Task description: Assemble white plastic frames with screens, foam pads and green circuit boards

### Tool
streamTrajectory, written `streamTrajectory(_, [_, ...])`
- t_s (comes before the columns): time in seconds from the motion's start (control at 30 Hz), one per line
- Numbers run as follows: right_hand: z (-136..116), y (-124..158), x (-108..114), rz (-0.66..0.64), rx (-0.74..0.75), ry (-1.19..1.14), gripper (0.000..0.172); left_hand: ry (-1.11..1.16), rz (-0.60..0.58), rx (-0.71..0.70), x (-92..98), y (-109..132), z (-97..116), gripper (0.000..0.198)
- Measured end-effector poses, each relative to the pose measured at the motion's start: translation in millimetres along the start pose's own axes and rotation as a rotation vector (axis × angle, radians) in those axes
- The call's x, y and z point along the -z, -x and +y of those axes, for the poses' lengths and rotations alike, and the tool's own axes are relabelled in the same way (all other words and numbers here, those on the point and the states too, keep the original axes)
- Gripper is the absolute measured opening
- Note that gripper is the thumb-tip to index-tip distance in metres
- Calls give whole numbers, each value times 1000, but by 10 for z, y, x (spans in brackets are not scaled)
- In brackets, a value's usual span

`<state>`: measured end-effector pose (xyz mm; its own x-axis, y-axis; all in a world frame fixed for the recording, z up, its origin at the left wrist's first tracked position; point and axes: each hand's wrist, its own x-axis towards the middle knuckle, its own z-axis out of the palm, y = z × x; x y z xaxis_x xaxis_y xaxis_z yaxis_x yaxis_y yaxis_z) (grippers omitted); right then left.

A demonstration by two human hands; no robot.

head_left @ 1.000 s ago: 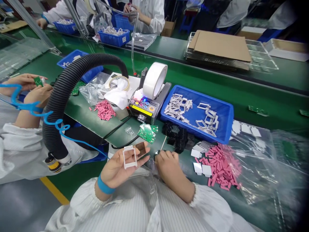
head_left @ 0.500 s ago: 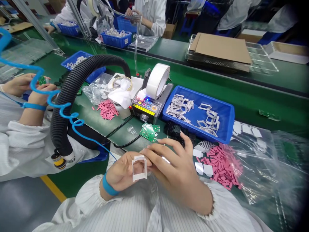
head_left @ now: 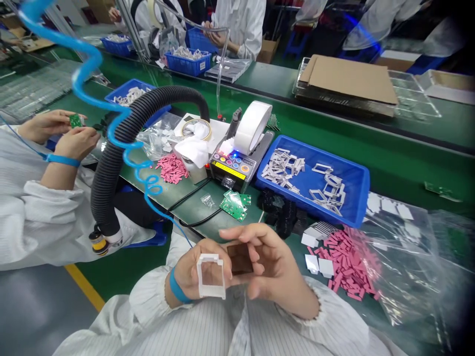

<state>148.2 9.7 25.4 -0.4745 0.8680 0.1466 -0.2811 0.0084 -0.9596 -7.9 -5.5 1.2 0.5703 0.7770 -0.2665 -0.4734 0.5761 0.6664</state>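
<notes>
Holding a white frame (head_left: 211, 277) and a brown square (head_left: 240, 259) side by side, just short of the near edge of the tabletop (head_left: 401, 163).
The left hand (head_left: 191, 269) has its fingers (head_left: 208, 247) closed on the frame's left side. The right hand (head_left: 276, 272) pinches the square between thumb and narrow fingers (head_left: 241, 232), just beside the frame. Beyond them, green circuit boards (head_left: 234, 205) lie by the near edge, with pink strips (head_left: 349, 264) to the right. A blue tray (head_left: 361, 198) of more frames sits behind, next to a tape dispenser (head_left: 237, 163).
</notes>
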Motion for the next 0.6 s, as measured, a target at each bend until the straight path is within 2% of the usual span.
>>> streamTrajectory(0.07, [-73, 15, 42, 88, 105, 195, 35, 9, -117, -56, -44, 9, 81, 45])
streamTrajectory(0.17, [-207, 31, 87, 190, 266, 642, 3, -78, -223, -159, -57, 25, 149, 35])
streamTrajectory(0.27, [-296, 44, 95, 195, 329, 946, 10, -223, -233, -231, -61, 48, 170, 35])
streamTrajectory(0.37, [-318, 66, 92, 224, 323, 1019, 9, -340, -248, -274, -80, 67, 185, 35])
streamTrajectory(0.6, [-280, 116, 110, 220, 268, 986, 9, -481, -278, -283, -42, 69, 180, 37])
